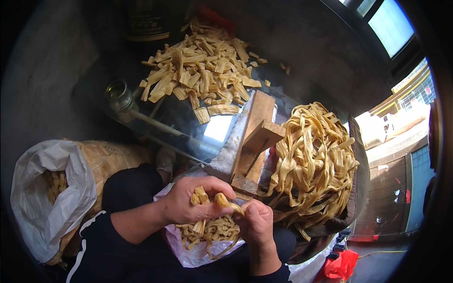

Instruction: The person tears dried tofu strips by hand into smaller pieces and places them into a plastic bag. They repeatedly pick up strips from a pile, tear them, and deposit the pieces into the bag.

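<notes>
My left hand (198,198) holds several short pieces (200,195) of a yellow, fibrous plant-like material, with their ends showing between thumb and fingers. A long twisted strip (231,205) of the same stuff runs from my left fingertips into my right hand (256,219), which pinches it. Its thin tail hangs below. Just beyond my hands, a wooden frame (255,127) with a thin metal bar or blade (257,155) lies on a folded white cloth (226,152). Beneath my hands is a pinkish-white plastic bag (193,256) holding yellow strips (208,231).
Cut pieces (201,70) are heaped on a dark glass tabletop (177,120). Long tangled strips (315,152) fill a dark padded holder (359,155) at right. A white-lined sack (30,180) stands at left, near a metal-and-glass table leg joint (120,97). A red bag (342,263) lies lower right.
</notes>
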